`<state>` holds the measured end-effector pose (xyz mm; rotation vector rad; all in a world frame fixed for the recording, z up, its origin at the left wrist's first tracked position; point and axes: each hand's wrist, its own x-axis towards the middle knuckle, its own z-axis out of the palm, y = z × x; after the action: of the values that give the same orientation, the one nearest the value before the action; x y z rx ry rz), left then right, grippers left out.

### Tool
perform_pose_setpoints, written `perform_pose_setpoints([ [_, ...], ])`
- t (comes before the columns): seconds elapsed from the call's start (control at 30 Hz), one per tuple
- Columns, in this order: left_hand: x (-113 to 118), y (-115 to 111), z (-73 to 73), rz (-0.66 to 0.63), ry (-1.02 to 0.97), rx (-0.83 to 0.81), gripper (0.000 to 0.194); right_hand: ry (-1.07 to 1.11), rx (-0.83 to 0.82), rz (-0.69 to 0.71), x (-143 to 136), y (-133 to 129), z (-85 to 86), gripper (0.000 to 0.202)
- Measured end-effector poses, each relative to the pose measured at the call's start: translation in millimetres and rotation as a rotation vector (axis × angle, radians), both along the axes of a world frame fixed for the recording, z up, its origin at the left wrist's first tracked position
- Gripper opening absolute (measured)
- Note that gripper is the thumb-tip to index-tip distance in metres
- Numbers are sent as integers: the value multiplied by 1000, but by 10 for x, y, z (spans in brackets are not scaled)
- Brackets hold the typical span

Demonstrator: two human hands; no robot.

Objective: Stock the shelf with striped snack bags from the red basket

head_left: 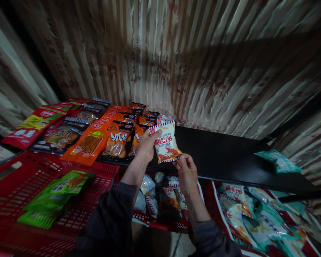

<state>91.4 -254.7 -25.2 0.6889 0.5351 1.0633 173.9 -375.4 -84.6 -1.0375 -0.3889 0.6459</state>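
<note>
A white snack bag (166,144) with red lettering and a striped edge is held up over the black shelf (216,153). My left hand (147,144) grips its left side, thumb across the front. At the lower right corner, my right hand (186,167) pinches the bag's edge between thumb and fingers. Just behind it, partly hidden, another white bag (166,117) stands on the shelf. Left of my left hand are several small orange and black snack bags (117,139) in rows.
Farther left on the shelf lie an orange packet (92,137), dark packets (61,134) and red bags (39,123). A teal bag (279,160) lies at the right end. Below are a red basket (101,175) with green packets (56,194) and boxes of white bags (235,210).
</note>
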Motion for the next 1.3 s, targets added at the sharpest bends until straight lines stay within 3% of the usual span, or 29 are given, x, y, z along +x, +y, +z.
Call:
perform_pose_setpoints([
  [0.23, 20, -46, 20, 34, -3, 1, 41, -162, -34, -4, -4, -8, -44, 32],
  [0.37, 14, -78, 50, 21, -13, 66, 46, -105, -40, -7, -39, -10, -10, 34],
  [0.47, 3, -97, 70, -56, -21, 149, 44, -29, -23, -22, -23, -7, 21, 34],
  [0.67, 3, -148, 45, -240, 31, 98, 37, 70, 45, -82, 79, 31, 48, 38],
  [0.83, 10, -182, -20, -366, 60, 176, 41, 78, 72, -94, 99, 70, 16, 37],
  [1.1, 72, -143, -139, -275, 118, 222, 46, 107, 46, -97, 81, 103, -51, 35],
  [1.3, 92, -158, -142, -269, 175, 276, 44, 150, 22, -93, 99, 115, -19, 40],
])
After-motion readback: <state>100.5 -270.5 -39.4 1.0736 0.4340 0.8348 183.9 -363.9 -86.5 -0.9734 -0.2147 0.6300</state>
